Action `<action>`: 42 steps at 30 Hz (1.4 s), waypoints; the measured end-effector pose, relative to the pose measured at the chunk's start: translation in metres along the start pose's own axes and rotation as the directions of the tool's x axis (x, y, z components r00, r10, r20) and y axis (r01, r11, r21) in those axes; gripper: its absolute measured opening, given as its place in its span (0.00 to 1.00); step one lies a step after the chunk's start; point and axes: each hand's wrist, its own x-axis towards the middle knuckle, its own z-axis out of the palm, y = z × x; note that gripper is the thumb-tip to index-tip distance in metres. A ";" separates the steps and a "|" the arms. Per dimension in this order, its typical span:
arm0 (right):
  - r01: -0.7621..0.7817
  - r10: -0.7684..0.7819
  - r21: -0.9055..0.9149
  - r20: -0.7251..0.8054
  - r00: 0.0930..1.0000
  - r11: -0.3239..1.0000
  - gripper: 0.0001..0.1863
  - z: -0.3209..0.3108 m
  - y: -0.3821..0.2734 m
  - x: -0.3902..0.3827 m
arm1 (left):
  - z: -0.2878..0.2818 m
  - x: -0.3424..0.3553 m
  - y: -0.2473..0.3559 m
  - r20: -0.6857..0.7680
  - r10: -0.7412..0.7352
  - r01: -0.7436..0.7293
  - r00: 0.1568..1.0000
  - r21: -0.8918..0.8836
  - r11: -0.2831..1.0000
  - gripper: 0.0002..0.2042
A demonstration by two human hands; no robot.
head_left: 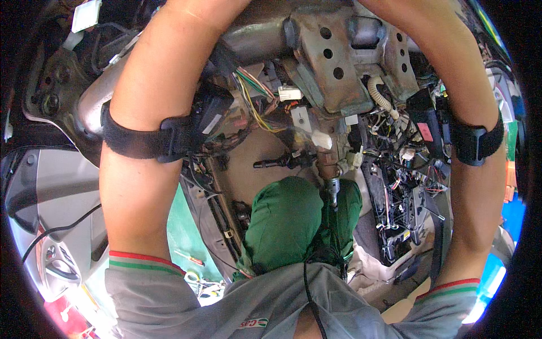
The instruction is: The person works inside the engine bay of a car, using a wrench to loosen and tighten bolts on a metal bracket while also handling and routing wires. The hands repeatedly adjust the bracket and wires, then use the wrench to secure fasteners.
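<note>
Both forearms reach up past the top edge, so my left hand and my right hand are out of view. My left forearm (152,73) and right forearm (446,51) each wear a black strap. Between them are a rusty metal crossbeam (257,31) with holed brackets (333,68), yellow, green and red wires (254,101), a white connector (289,93), a corrugated tube (381,96) and a steering column shaft (333,192). My green-trousered legs (282,220) are below them, on either side of the shaft's lower end.
An open car door (62,198) is at the left, with a green surface (189,231) holding tools beside it. A dense mass of wiring and black modules (395,209) lines the right side. A black cable (62,226) crosses the door.
</note>
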 end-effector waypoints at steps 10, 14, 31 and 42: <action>-0.113 0.111 -0.040 -0.035 0.993 0.993 0.13 -0.012 -0.026 -0.009 | -0.009 -0.004 0.008 0.062 -0.039 0.042 0.997 -0.043 0.998 0.12; 0.034 -0.034 -0.007 -0.035 0.999 0.999 0.14 -0.015 -0.020 -0.015 | -0.004 -0.003 0.007 0.026 -0.079 0.079 0.997 -0.001 0.997 0.12; 0.046 -0.045 0.090 -0.011 0.999 0.995 0.10 0.008 0.007 0.002 | -0.006 -0.003 0.011 0.070 -0.145 0.153 0.987 -0.132 0.979 0.11; 0.011 -0.011 0.117 -0.003 1.000 0.993 0.12 0.018 0.003 -0.004 | -0.003 -0.011 0.020 0.086 -0.185 0.201 0.979 -0.232 0.952 0.11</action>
